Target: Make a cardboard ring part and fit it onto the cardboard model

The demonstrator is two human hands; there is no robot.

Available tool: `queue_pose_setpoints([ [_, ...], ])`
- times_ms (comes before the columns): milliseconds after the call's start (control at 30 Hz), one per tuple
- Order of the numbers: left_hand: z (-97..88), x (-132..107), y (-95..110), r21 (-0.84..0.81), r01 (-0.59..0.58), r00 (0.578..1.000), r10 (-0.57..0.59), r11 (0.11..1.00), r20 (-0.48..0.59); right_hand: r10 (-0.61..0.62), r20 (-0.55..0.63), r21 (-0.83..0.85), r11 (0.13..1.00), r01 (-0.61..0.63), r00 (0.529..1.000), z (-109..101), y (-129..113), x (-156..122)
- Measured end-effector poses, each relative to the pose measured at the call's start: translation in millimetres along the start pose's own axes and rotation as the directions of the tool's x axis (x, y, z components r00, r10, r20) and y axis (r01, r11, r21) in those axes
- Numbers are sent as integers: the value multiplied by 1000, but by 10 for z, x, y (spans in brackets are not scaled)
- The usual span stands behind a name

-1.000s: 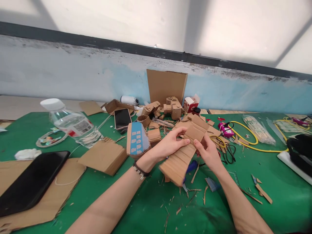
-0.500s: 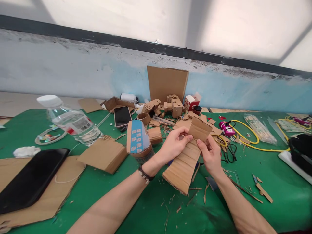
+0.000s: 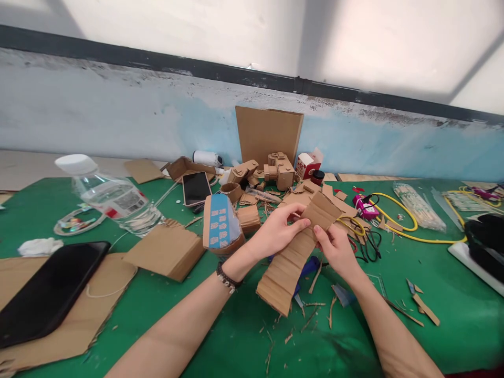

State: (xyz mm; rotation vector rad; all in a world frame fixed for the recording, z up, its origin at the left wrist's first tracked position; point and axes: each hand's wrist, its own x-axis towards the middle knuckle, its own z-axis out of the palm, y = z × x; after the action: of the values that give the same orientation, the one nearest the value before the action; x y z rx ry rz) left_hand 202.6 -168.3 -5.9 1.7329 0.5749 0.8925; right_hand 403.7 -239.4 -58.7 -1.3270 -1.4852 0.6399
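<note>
A long cardboard strip (image 3: 285, 270), creased crosswise in several places, slants over the green tabletop. My left hand (image 3: 281, 231) grips its left edge near the upper end, thumb on top and fingers behind. On the opposite edge, my right hand (image 3: 336, 249) pinches it with the thumb on the face; the other fingers are partly hidden behind. Under the strip lies a blue-handled tool (image 3: 310, 266), mostly covered, so its kind is unclear. Left of my left hand stands a cardboard piece with blue printed tape (image 3: 220, 223).
A tilted water bottle (image 3: 114, 194), a black tablet-like slab (image 3: 51, 291) and a phone (image 3: 196, 189) are at left. Behind my hands sit a cardboard camera model (image 3: 280, 170) and scraps. Yellow cable (image 3: 409, 215) and a purple adapter (image 3: 365, 207) lie at right.
The strip's upper end is flatter now, where it was bent up before. Its lower end has swung slightly left, showing more of the blue handle. Both hands keep hold.
</note>
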Motion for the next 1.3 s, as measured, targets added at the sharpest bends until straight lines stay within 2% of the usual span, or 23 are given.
queue_pose_setpoints([
  [133, 36, -15, -36, 40, -12, 998, 15, 999, -60, -72, -43, -85, 994, 68, 996, 35, 6, -4],
  [300, 115, -28, -79, 16, -8, 995, 10, 1000, -104, -140, -100, -158, 980, 124, 985, 66, -36, -56],
  [367, 102, -32, -73, -6, 9, 996, -10, 1000, -93, -150, -127, -180, 976, 126, 981, 79, -60, -77],
  [433, 57, -36, -50, -41, 45, 998, -47, 998, -33, -143, -135, -169, 978, 120, 980, 91, -76, -84],
  [567, -62, -44, 19, -76, 107, 992, -101, 991, 80, -52, -29, -47, 998, 50, 998, 72, -70, -50],
  [667, -115, -37, 47, -55, 87, 992, -81, 995, 101, -4, 69, 9, 1000, 3, 998, 25, -61, -11],
  [733, -125, -25, 44, -20, 74, 993, -72, 997, 92, 14, 77, 48, 999, -18, 997, 4, -68, 4],
  [900, -75, -22, 16, 28, 35, 999, -35, 999, 25, 23, -21, 162, 987, -19, 1000, 32, -81, -14],
  [1100, 66, -68, -6, 64, -4, 998, 8, 998, -65, -92, -125, 31, 995, 96, 988, 69, -15, -82],
  [1300, 78, -40, -63, -14, 43, 998, -44, 999, -55, -63, -163, 36, 997, 70, 985, 77, -49, -71],
])
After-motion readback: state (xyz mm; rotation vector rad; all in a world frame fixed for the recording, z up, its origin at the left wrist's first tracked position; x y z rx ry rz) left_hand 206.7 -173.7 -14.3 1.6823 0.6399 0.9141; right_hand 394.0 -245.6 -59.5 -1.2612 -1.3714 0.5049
